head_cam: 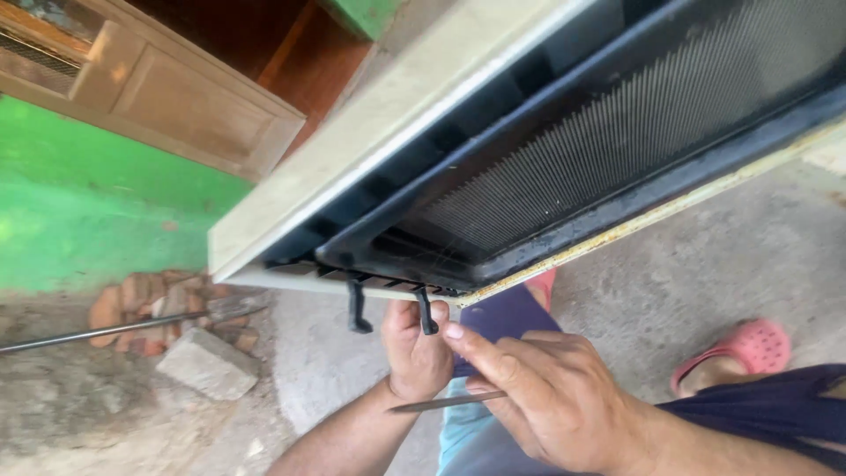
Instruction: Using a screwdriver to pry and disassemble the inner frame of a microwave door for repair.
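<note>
Your right hand (551,397), nearest the lens, pinches a thin metal pick (445,403); the left hand (416,348) is closed on a black clip (427,313) under the finned unit (564,167). Judged risk: the pick could slip and jab your left wrist or bend fins.

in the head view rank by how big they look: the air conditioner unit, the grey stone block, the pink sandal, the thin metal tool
1. air conditioner unit, largest by far
2. grey stone block
3. pink sandal, close to the block, so that order is unsure
4. thin metal tool, slimmest
</note>
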